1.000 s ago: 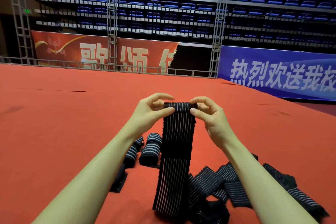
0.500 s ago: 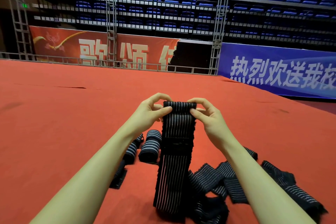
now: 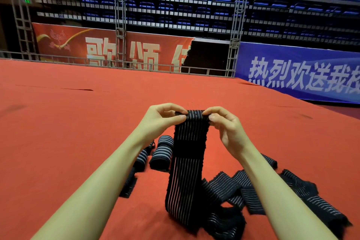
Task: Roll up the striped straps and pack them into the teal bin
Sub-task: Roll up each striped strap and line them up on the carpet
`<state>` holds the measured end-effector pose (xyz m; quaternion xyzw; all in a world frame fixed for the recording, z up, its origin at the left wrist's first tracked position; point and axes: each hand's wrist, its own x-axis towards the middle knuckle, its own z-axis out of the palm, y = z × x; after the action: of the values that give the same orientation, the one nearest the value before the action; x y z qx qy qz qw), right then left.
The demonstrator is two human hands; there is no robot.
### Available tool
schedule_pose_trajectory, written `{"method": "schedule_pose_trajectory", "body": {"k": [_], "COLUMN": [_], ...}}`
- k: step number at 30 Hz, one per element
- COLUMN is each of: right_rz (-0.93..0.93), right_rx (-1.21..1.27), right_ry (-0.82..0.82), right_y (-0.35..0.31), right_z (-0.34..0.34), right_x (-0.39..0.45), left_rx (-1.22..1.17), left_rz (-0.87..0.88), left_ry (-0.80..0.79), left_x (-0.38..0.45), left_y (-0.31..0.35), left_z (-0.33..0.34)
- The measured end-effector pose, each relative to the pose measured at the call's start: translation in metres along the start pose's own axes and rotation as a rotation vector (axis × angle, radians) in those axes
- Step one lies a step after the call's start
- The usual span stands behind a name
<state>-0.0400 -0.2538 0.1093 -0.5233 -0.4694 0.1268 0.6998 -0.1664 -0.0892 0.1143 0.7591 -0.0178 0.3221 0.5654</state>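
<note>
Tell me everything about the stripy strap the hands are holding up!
The held strap is a long black band with thin pale lengthwise stripes, looks like stretchy woven fabric with fuzzy edges. It hangs upright; its lower end rests on the red carpet. The left hand and right hand pinch its top corners, where a small roll is started.

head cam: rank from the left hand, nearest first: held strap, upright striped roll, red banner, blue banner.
1. Held strap: its top edge is pinched by the left hand.
2. Upright striped roll: on the red carpet just below that hand.
3. Red banner: far back, left.
4. Blue banner: far back, right side.
</note>
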Motion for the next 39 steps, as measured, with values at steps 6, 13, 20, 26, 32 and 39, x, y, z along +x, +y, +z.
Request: {"method": "schedule_pose_trajectory", "body": {"k": [6,13,20,26,32,39], "right_rz": [0.017,0.028,0.026,-0.041,-0.033,0.036], "right_rx": [-0.066,-0.178,-0.192,-0.218,-0.164,-0.215], "right_ry": [0.053,0.031,0.054,0.052,0.026,0.051], "right_y": [0.004,0.005,0.007,-0.001,0.006,0.011], "right_z": [-0.003,0.0,0.002,0.002,-0.002,-0.004], "right_x": [0.001,-0.001,-0.003,0.0,-0.007,-0.005], "left_rx": [-0.006,0.123,0.015,-0.15,-0.026,0.01], "left_rz": [-0.044,0.03,-0.001,-0.017,-0.011,-0.052], "left_ry": [0.04,0.042,-0.056,-0.052,0.046,0.097], "left_x": [0.004,0.004,-0.003,0.0,-0.003,-0.004], "left_y": [-0.003,-0.008,-0.007,-0.003,-0.003,-0.004], "left_z": [0.004,0.006,0.007,0.006,0.009,0.01]}}
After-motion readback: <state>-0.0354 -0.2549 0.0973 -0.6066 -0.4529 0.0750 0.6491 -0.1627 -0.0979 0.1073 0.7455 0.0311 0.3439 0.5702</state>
